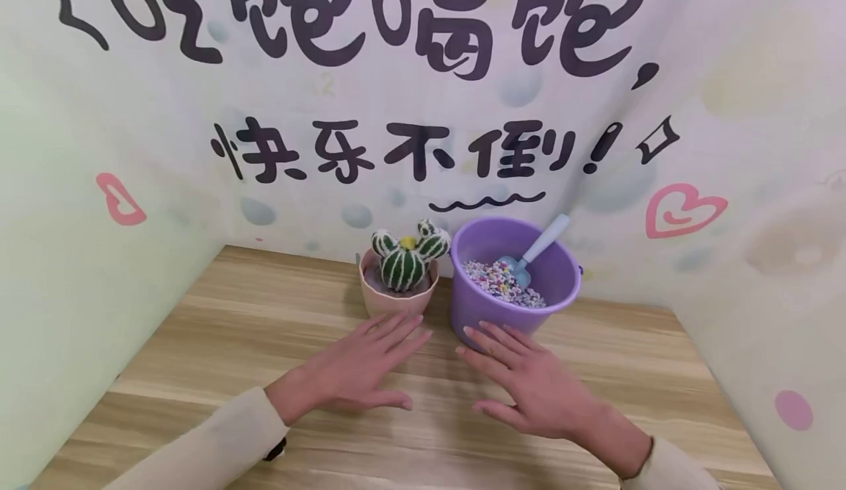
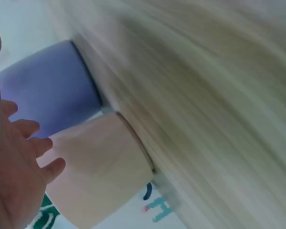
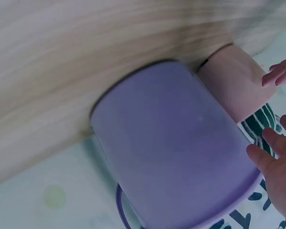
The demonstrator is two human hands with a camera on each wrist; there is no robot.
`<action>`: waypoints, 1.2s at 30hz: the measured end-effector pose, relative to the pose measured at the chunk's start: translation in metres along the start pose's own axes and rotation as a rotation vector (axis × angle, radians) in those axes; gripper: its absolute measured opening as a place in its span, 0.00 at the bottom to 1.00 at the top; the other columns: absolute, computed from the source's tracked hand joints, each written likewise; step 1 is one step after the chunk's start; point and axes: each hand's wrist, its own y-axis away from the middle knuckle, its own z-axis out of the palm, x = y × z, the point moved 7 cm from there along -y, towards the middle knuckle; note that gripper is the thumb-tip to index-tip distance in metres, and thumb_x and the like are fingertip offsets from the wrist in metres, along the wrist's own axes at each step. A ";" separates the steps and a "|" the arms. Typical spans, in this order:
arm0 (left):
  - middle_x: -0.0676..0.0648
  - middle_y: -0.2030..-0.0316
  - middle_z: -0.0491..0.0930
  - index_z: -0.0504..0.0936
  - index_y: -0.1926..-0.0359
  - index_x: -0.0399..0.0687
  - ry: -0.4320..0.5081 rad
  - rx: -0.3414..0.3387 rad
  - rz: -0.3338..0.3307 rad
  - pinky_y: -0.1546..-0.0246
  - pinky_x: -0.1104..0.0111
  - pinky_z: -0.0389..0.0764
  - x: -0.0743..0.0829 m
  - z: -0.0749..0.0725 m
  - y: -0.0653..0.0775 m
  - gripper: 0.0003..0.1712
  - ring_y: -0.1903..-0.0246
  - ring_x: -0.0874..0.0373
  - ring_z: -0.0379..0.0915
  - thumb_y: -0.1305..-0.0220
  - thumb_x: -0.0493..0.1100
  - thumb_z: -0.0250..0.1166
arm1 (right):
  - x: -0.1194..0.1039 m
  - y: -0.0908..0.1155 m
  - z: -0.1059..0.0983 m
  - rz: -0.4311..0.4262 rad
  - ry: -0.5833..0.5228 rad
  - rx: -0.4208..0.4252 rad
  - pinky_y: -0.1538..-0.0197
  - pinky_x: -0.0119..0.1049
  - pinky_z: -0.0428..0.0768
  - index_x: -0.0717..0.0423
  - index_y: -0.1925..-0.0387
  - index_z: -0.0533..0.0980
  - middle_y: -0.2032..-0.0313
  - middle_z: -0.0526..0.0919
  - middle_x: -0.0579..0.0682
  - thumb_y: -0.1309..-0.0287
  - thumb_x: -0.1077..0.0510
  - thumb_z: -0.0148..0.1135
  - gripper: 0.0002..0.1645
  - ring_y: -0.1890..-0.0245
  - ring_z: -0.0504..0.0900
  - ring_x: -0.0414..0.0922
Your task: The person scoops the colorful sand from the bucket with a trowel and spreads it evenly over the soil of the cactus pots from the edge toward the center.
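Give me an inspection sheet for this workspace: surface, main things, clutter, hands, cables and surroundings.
Surface: wood-grain table.
Main things: purple bucket holding small multicoloured bits and a blue scoop, handle up; beside it, a pink pot with a cactus.
Clutter: nothing seen.
Hands: left hand in front of the pot, right hand in front of the bucket; fingers extended, neither gripping anything.
Cables: nothing seen.
Surroundings: pale printed backdrop with dark lettering.
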 end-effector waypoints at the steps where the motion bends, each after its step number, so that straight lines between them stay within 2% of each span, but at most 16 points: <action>1: 0.43 0.23 0.42 0.44 0.22 0.52 -0.001 0.014 0.005 0.28 0.50 0.52 0.001 -0.002 -0.002 0.54 0.25 0.46 0.38 0.37 0.76 0.47 | 0.001 -0.001 -0.003 -0.010 0.002 0.005 0.34 0.50 0.67 0.47 0.30 0.65 0.30 0.65 0.51 0.34 0.32 0.48 0.39 0.32 0.65 0.54; 7: 0.41 0.24 0.43 0.45 0.23 0.47 0.006 0.114 0.011 0.28 0.52 0.53 0.003 -0.012 -0.016 0.55 0.25 0.46 0.41 0.37 0.76 0.47 | 0.010 -0.008 -0.017 -0.026 0.017 -0.019 0.33 0.51 0.67 0.46 0.29 0.64 0.29 0.64 0.52 0.34 0.31 0.47 0.39 0.31 0.64 0.55; 11: 0.42 0.24 0.44 0.44 0.23 0.47 0.072 0.139 -0.012 0.28 0.53 0.54 0.004 -0.016 -0.024 0.55 0.25 0.47 0.42 0.37 0.77 0.44 | 0.015 -0.012 -0.028 -0.046 0.010 -0.016 0.34 0.50 0.69 0.47 0.30 0.66 0.30 0.65 0.52 0.34 0.32 0.48 0.38 0.31 0.65 0.53; 17: 0.43 0.24 0.44 0.41 0.22 0.46 0.183 0.167 -0.053 0.28 0.53 0.53 0.005 -0.019 -0.034 0.55 0.25 0.47 0.42 0.36 0.75 0.47 | 0.025 -0.020 -0.043 -0.048 -0.009 -0.011 0.36 0.50 0.71 0.46 0.30 0.66 0.31 0.68 0.52 0.35 0.35 0.51 0.37 0.32 0.67 0.52; 23: 0.46 0.23 0.41 0.38 0.22 0.47 0.306 0.185 -0.121 0.27 0.56 0.50 0.004 -0.015 -0.042 0.57 0.25 0.52 0.39 0.37 0.75 0.48 | 0.043 -0.026 -0.047 0.031 -0.027 -0.044 0.35 0.52 0.70 0.44 0.28 0.63 0.31 0.67 0.52 0.37 0.36 0.56 0.39 0.32 0.67 0.53; 29: 0.48 0.23 0.38 0.36 0.22 0.49 0.438 0.216 -0.198 0.27 0.59 0.49 0.002 -0.010 -0.052 0.57 0.25 0.53 0.40 0.37 0.75 0.49 | 0.066 -0.028 -0.046 0.115 -0.113 -0.044 0.37 0.53 0.71 0.46 0.30 0.65 0.30 0.65 0.53 0.39 0.38 0.60 0.39 0.32 0.66 0.53; 33: 0.48 0.23 0.38 0.33 0.22 0.53 0.511 0.238 -0.255 0.27 0.58 0.50 0.001 -0.005 -0.059 0.57 0.25 0.54 0.39 0.37 0.72 0.53 | 0.083 -0.028 -0.043 0.225 -0.190 -0.061 0.39 0.53 0.73 0.43 0.29 0.64 0.28 0.62 0.49 0.37 0.40 0.59 0.37 0.32 0.67 0.52; 36: 0.47 0.23 0.39 0.33 0.22 0.52 0.564 0.246 -0.290 0.27 0.56 0.51 0.001 -0.002 -0.066 0.58 0.25 0.54 0.38 0.37 0.72 0.54 | 0.095 -0.026 -0.041 0.321 -0.248 -0.080 0.39 0.56 0.72 0.40 0.28 0.62 0.27 0.60 0.47 0.35 0.40 0.57 0.37 0.32 0.66 0.54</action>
